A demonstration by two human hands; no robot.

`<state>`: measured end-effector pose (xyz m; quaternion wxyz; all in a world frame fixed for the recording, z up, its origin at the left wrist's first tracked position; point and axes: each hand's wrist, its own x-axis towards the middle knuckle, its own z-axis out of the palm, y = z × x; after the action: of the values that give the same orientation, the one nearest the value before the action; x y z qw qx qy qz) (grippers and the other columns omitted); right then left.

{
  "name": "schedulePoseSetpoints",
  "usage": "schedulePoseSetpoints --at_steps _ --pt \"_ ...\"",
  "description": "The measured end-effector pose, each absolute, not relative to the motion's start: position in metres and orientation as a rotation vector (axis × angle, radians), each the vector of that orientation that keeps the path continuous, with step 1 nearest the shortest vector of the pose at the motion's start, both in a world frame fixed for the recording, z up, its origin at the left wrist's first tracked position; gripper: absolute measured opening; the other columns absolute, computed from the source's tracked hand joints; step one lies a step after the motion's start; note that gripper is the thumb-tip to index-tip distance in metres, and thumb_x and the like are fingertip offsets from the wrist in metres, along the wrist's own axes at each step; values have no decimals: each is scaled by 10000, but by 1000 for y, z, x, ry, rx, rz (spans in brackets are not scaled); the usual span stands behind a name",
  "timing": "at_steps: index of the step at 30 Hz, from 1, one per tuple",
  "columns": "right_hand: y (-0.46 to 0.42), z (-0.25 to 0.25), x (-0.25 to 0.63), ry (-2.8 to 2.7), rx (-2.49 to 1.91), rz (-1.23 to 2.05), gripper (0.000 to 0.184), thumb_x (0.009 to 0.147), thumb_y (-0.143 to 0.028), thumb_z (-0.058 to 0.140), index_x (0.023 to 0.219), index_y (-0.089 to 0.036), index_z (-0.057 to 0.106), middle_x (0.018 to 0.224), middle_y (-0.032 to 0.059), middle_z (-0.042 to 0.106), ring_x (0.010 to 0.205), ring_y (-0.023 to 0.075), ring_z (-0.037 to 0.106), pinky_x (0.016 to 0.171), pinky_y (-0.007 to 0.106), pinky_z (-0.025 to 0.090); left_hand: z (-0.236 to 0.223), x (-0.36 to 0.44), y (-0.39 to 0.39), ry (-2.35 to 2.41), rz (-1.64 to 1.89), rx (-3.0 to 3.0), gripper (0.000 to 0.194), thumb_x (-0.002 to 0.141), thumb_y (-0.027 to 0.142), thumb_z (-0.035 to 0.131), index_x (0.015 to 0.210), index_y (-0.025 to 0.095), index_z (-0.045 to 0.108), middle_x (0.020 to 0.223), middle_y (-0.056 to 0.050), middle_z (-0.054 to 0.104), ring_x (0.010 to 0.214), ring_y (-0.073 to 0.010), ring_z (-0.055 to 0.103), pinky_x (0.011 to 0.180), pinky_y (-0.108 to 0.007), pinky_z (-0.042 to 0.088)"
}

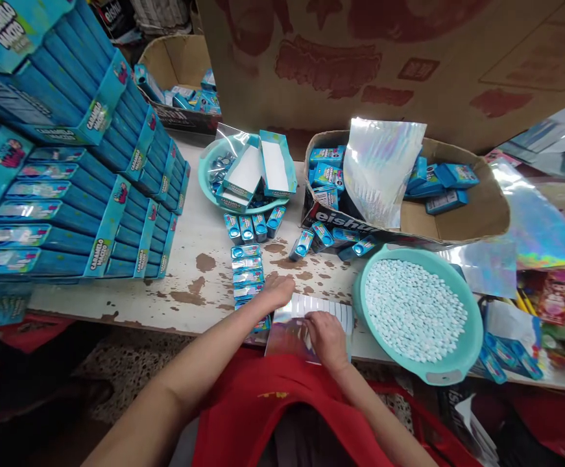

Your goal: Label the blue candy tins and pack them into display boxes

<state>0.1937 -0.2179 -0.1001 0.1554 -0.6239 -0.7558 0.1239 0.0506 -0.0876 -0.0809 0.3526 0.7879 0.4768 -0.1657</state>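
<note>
A shiny holographic sheet (pixel 287 340) with a row of pale strips along its far end lies at the table's near edge, in front of my body. My right hand (pixel 329 337) is over its right part, fingers bent and pinching at the strips. My left hand (pixel 281 290) is at the sheet's far left corner with fingers bunched together; what they hold, if anything, is hidden. Just left of it runs a column of small blue candy tins (pixel 248 276), partly covered by my left forearm. More blue tins (pixel 246 228) stand beyond.
Stacked blue display boxes (pixel 100 253) rise at left. A turquoise basin of white candies (pixel 416 311) stands at right. Behind are a turquoise bowl (pixel 205 188) holding blue-and-white trays, and a cut cardboard box (pixel 496 201) with blue packs and a shiny sheet. Someone sits at lower left.
</note>
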Motion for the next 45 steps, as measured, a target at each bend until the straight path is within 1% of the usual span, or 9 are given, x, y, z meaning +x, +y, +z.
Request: schedulePoseSetpoints --at_steps 4,8,11,13,16,25,31,38,45 --pt "-199 -62 209 -2017 -1848 576 234 911 -349 443 776 -207 570 703 35 634 651 171 584 606 273 419 -75 46 -91 1222 -311 2040 306 830 91 406 968 112 679 1067 -166 670 1092 -271 574 972 -407 370" --pt "-184 -37 214 -1895 -1829 778 219 879 -375 481 749 -212 548 687 15 624 627 159 578 583 258 414 -64 42 -92 1050 104 1822 394 930 295 309 1225 187 546 1238 -82 596 1139 -186 535 939 -298 405" --pt "-176 -31 211 -1799 -1807 863 222 860 -398 503 750 -212 555 684 11 623 624 158 575 594 264 420 -58 34 -100 885 254 1440 397 854 407 450 1136 157 576 962 -55 679 865 -160 620 729 -243 466" --pt "-169 -35 202 -1716 -1811 950 232 850 -413 510 748 -212 566 676 9 623 613 158 574 602 271 429 -56 24 -105 946 218 1329 305 795 392 509 936 147 624 689 -2 630 631 -132 579 586 -222 430" --pt "-149 -49 176 -1617 -1778 994 239 818 -424 538 730 -213 606 770 41 636 736 192 595 663 300 453 -52 -5 -105 1140 294 1348 238 790 352 472 810 164 616 562 38 529 526 -109 496 529 -214 367" --pt "-53 -73 63 -1506 -1805 947 107 671 -276 608 641 -192 668 879 84 584 917 250 528 842 371 412 -50 -100 -56 1522 457 1569 178 821 243 368 954 216 482 614 49 494 610 -140 486 596 -238 352" --pt "-37 -93 50 -1422 -1855 985 73 590 -245 601 541 -193 621 815 67 601 875 252 541 799 348 414 -67 -100 -49 1667 489 1452 76 791 193 413 839 219 466 626 48 482 602 -133 459 575 -236 329" --pt "-39 -108 59 -1214 -1873 1092 319 602 -356 627 853 -162 591 739 29 634 663 186 582 625 293 450 -83 -98 -47 1585 607 1142 97 774 183 415 863 221 407 559 84 461 479 -91 450 512 -202 372" --pt "-37 -109 55 -1213 -1841 1160 334 561 -434 687 765 -189 589 692 34 632 642 212 576 617 320 433 -100 -103 -58 1619 579 1085 163 733 192 514 893 205 484 564 69 503 554 -116 513 595 -238 434"
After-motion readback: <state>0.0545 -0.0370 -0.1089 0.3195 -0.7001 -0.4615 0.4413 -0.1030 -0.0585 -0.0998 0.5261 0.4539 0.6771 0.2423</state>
